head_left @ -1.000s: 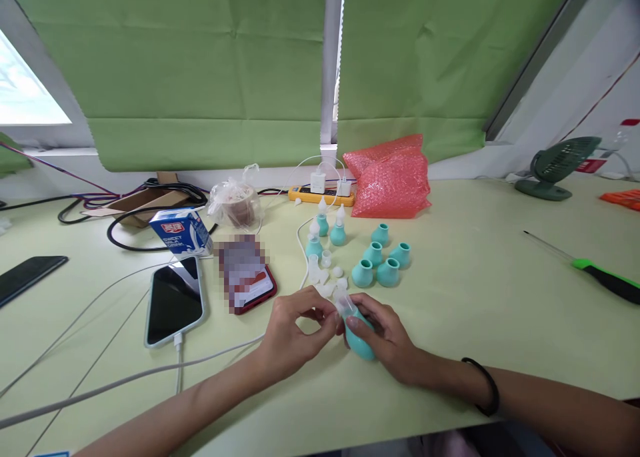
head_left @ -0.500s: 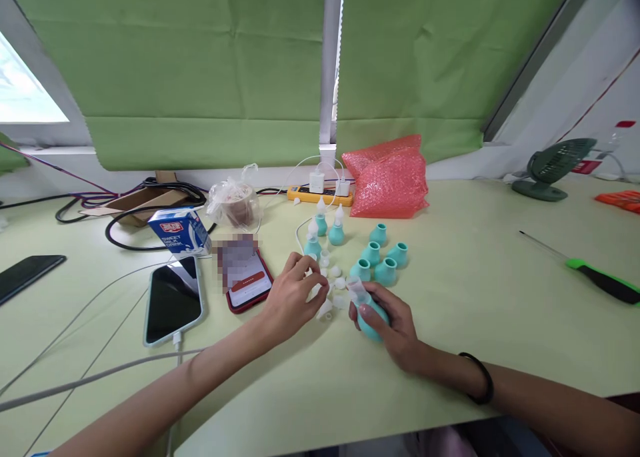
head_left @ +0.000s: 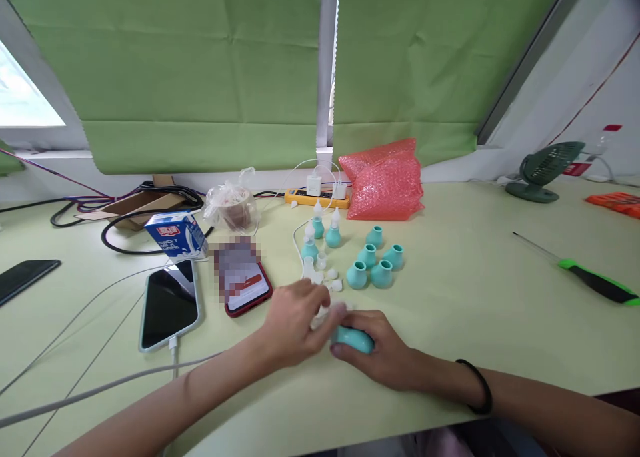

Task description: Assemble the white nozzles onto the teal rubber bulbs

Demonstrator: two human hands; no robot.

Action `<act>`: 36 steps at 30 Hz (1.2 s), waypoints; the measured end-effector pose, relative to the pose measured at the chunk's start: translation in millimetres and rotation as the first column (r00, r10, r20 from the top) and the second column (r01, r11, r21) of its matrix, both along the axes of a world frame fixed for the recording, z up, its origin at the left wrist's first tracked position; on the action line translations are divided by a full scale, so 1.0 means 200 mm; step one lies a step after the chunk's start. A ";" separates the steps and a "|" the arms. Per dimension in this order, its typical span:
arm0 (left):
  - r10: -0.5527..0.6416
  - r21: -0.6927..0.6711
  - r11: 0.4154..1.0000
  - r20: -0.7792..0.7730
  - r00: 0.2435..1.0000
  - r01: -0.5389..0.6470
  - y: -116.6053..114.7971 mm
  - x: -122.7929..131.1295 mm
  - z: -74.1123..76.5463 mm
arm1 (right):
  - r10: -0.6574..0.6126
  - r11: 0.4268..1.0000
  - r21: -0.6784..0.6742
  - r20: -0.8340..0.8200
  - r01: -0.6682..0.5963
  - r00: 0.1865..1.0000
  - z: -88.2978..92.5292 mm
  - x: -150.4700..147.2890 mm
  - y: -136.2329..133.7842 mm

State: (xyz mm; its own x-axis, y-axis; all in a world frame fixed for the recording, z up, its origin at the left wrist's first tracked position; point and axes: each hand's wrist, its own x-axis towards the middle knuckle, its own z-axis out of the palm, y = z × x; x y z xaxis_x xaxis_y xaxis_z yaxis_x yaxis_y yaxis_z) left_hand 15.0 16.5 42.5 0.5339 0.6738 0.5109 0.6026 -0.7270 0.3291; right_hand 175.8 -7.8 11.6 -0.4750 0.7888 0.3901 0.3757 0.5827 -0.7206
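A teal rubber bulb (head_left: 354,339), tilted with its neck toward the left, is gripped by my right hand (head_left: 390,354). My left hand (head_left: 297,320) is closed in a pinch at the bulb's neck end; its fingers hide what they hold, if anything. Just behind the hands lie small translucent plastic pieces (head_left: 336,285). Several open-necked teal bulbs (head_left: 382,274) stand upright farther back. To their left are bulbs fitted with clear pointed tips (head_left: 333,236), like nasal aspirators.
Left of my hands lie a red-cased phone (head_left: 247,290), a charging phone (head_left: 170,307) and a milk carton (head_left: 177,235). A yellow power strip (head_left: 300,197) and a red bubble-wrap bag (head_left: 385,190) are at the back. To the right are a screwdriver (head_left: 590,277) and a small fan (head_left: 543,170).
My right hand has brought the bulb left and tipped it over sideways. My left hand has moved from the small clear pieces toward me, meeting the bulb's neck.
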 end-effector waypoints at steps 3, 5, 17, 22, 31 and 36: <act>-0.084 -0.083 0.994 -0.123 0.989 0.074 -0.06 0.02 -0.01 | 0.071 0.997 0.003 0.018 -0.071 0.997 0.03 0.00 -0.02; -0.143 -0.261 0.957 -0.053 0.988 0.125 -0.08 0.02 -0.02 | 0.128 0.992 0.014 0.047 -0.128 0.991 0.05 0.01 -0.02; 0.119 -0.589 0.805 0.269 0.956 0.065 0.01 -0.04 -0.02 | 0.288 0.907 0.257 0.202 -0.334 0.936 0.08 0.03 -0.05; 0.117 0.024 0.993 -0.186 0.976 -0.115 0.08 -0.02 -0.02 | 0.270 0.888 0.301 0.271 -0.348 0.924 0.05 0.03 -0.04; 0.079 0.084 0.994 -0.173 0.982 -0.065 0.17 0.00 -0.09 | 0.177 0.870 0.431 0.184 -0.242 0.967 0.16 0.06 0.00; 0.192 0.148 0.968 0.076 0.978 -0.202 0.25 -0.03 -0.02 | -0.047 0.917 0.398 0.017 0.036 0.999 0.39 0.11 0.16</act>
State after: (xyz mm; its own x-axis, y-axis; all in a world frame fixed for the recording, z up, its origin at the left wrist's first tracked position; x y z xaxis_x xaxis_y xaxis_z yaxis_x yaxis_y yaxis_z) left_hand 8.4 66.4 39.3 0.3635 0.6730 0.6442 0.7213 -0.6410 0.2626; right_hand 197.6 24.2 90.1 -0.4594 0.5902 0.6638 0.4212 0.8027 -0.4223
